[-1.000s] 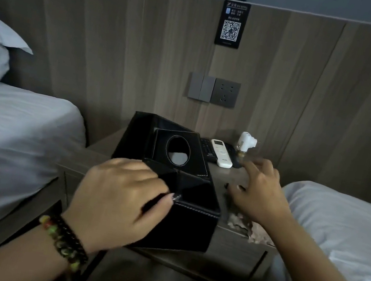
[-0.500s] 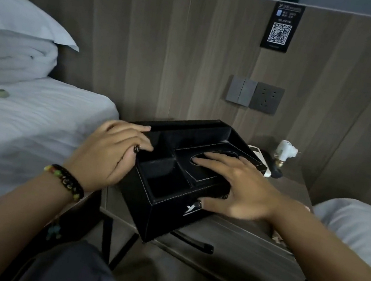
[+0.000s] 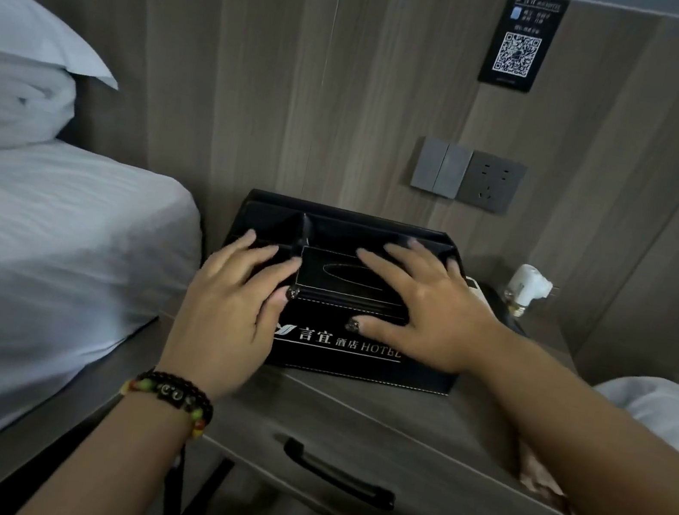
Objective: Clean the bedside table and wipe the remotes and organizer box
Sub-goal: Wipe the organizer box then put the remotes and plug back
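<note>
Your left hand [image 3: 229, 306] and right hand [image 3: 424, 308] lie flat, fingers straight, on the black organizer box [image 3: 357, 351], which sits at the table's [image 3: 412, 424] back edge against the wall.

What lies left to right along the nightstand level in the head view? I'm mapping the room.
Pillow → left bed → left hand → organizer box → right hand → white plug-in device → right bed.

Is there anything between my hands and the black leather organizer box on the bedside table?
Nothing visible. The left hand and right hand both already rest directly on the black leather organizer box.
</note>
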The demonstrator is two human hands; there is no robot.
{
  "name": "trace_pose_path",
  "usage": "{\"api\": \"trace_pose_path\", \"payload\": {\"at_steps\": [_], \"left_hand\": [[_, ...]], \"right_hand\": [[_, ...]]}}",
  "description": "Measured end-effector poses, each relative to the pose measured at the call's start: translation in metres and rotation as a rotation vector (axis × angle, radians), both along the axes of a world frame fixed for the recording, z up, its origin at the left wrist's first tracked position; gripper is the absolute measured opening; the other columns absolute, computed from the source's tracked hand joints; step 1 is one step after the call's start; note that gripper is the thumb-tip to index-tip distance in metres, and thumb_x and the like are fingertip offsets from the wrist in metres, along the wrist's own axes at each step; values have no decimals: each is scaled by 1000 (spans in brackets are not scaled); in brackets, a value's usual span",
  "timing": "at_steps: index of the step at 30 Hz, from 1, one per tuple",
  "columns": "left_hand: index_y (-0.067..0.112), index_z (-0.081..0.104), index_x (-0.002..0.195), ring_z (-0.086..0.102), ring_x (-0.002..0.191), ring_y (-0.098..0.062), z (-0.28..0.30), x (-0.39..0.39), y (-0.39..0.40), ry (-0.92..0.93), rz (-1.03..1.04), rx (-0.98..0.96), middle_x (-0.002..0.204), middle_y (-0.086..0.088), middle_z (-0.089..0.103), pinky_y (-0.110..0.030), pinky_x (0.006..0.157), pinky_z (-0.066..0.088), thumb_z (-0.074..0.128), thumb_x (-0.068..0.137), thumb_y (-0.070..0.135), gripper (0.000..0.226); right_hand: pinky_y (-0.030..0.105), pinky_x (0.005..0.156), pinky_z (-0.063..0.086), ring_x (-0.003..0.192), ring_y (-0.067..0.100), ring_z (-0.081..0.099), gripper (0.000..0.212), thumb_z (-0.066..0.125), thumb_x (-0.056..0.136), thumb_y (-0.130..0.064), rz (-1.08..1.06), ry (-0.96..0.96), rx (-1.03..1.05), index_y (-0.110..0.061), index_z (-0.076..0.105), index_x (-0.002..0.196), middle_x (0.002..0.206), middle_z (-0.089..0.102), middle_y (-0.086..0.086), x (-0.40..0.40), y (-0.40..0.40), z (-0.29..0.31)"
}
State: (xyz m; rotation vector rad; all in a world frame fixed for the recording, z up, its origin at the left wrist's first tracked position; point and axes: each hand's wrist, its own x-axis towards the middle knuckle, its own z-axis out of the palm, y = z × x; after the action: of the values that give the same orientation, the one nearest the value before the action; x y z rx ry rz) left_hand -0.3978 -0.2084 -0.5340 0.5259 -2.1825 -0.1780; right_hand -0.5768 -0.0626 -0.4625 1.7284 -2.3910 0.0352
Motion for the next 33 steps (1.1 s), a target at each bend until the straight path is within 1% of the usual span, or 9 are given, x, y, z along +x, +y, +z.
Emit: {"api": "trace_pose_path", "payload": {"at_steps": [3, 9, 14, 17, 19, 21, 23, 31, 33], "left_hand": [[23, 55, 134, 22, 144, -27, 3, -21, -14, -56, 46, 40, 144, -6, 47, -56, 115, 22, 34, 98, 24, 41], [21, 28, 150, 2, 149, -17, 16, -57, -47, 26, 48, 380, 160, -3, 19, -40, 121, 10, 45, 99, 23, 54], [16, 5, 153, 25, 144, -19, 7, -50, -69, 204, 30, 731, 159, -3, 21, -36, 119, 21, 56, 92, 13, 79], [14, 5, 153, 47, 111, -12, 1, -40, -80, 232, 94, 883, 124, 4, 46, -28, 106, 30, 56, 91, 8, 80], [13, 8, 152, 50, 89, -5, -3, -39, -84, 237, 89, 912, 103, 8, 49, -31, 102, 36, 57, 91, 6, 78], [17, 6, 152, 53, 109, -13, -8, -39, -88, 216, 84, 902, 127, -1, 52, -30, 101, 35, 59, 90, 9, 82], [20, 3, 153, 46, 121, -14, -11, -40, -93, 206, 76, 891, 151, -5, 35, -28, 103, 32, 60, 89, 12, 86], [19, 8, 154, 46, 68, 28, -10, -54, -92, 229, -10, 901, 150, 2, 38, -21, 91, 31, 61, 89, 15, 85], [19, 9, 154, 45, 64, 29, -7, -56, -87, 232, -34, 904, 149, 4, 39, -23, 92, 34, 61, 89, 16, 83]], "right_hand": [[59, 119, 15, 152, 30, 4, 77, 29, 87, -77, -68, -4, 115, -51, -8, 150, 165, 8, -1, -18, -16, -8], [62, 113, 24, 150, 36, 11, 75, 27, 86, -80, -178, -10, 103, -52, -3, 149, 164, 13, 0, -39, -75, -12], [60, 112, 28, 149, 37, 15, 76, 27, 86, -81, -234, -12, 103, -50, 3, 151, 164, 16, 1, -71, -115, -9], [57, 110, 30, 148, 39, 18, 78, 26, 85, -82, -308, -17, 100, -47, 5, 152, 163, 19, 2, -88, -135, -8], [56, 108, 32, 147, 40, 21, 79, 25, 85, -82, -338, -10, 95, -47, 5, 153, 162, 23, 3, -97, -146, -7], [55, 108, 34, 146, 39, 23, 80, 23, 84, -84, -347, -2, 89, -47, 5, 153, 161, 24, 3, -105, -151, -7], [55, 108, 34, 146, 37, 24, 80, 22, 83, -85, -343, 2, 89, -48, 6, 152, 162, 23, 1, -112, -153, -7], [52, 109, 34, 147, 32, 24, 78, 23, 83, -84, -325, 5, 72, -50, 9, 151, 163, 21, -2, -123, -150, -9], [51, 108, 34, 147, 31, 25, 78, 23, 83, -84, -322, 4, 73, -50, 10, 151, 162, 21, -2, -123, -151, -8]]}}
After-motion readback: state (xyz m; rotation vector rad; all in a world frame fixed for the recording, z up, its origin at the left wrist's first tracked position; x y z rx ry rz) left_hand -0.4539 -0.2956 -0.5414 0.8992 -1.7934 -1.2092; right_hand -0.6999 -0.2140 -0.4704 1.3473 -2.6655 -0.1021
